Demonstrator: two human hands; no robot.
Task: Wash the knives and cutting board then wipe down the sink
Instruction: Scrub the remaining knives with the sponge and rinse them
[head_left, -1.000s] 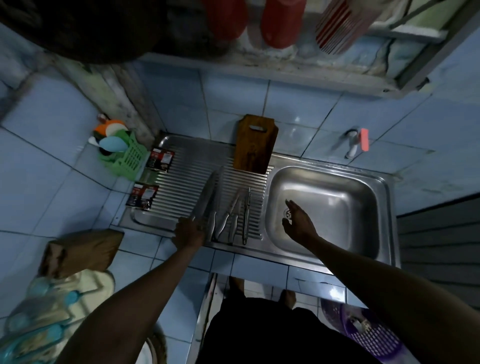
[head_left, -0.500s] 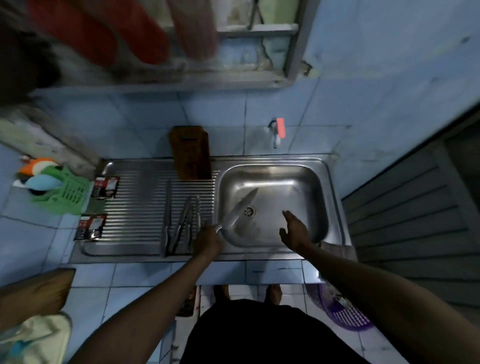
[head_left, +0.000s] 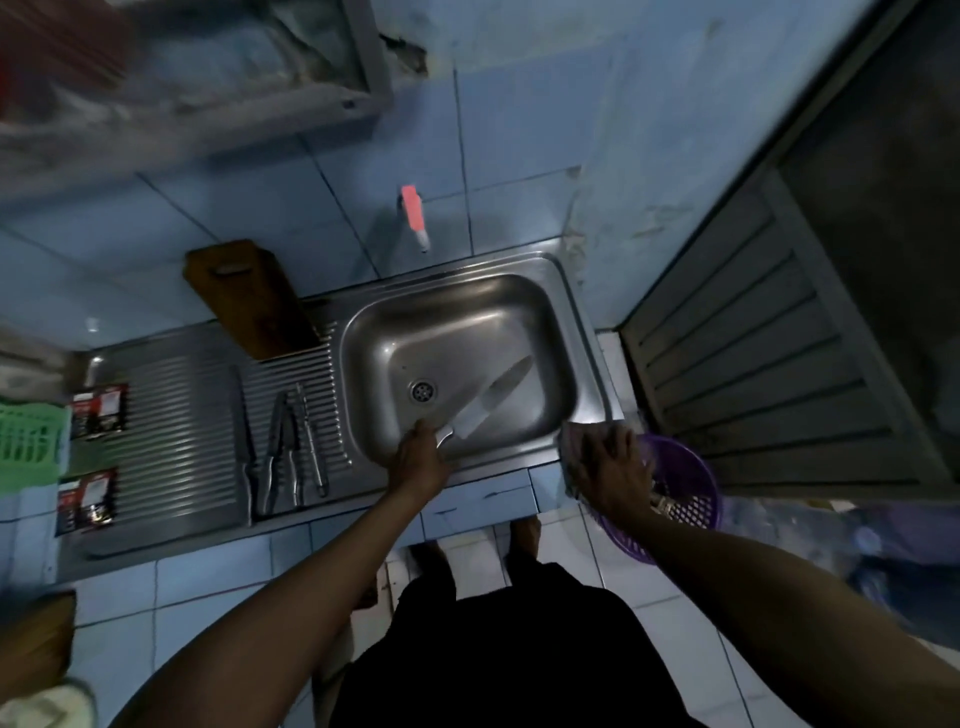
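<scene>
While the left hand (head_left: 422, 457) grips the handle of a broad steel kitchen knife (head_left: 491, 402), the blade points far-right over the basin of the stainless steel sink (head_left: 582, 332), just right of the drain (head_left: 423, 391). Whether the blade touches the basin floor cannot be told. Right hand (head_left: 610, 467) rests at the near-right sink corner, fingers spread over something pale and blurred, possibly a cloth or sponge; whether it pinches it, cannot tell.

Left of the basin, on the ribbed drainboard (head_left: 176, 415): remaining steel knives (head_left: 278, 447), side by side, handles near. Brown wooden cutting board (head_left: 249, 296) leans against the blue tiled wall at the far edge. Pink-handled tap (head_left: 414, 213) on the wall, no water seen running.

Risks, judged: wet steel handle slips and the blade skids toward the right hand, which sits near the tip's line; reaching across for the tap brings an arm over the edge; poor light hides the edge.

Count: knife in hand 1; on drainboard about 4 (overlap, uncertain); cutting board 1; tap 1; dark sachets (head_left: 96, 415) 2 groups at far left; purple basket (head_left: 685, 499) 1; green basket (head_left: 31, 441) 1.
</scene>
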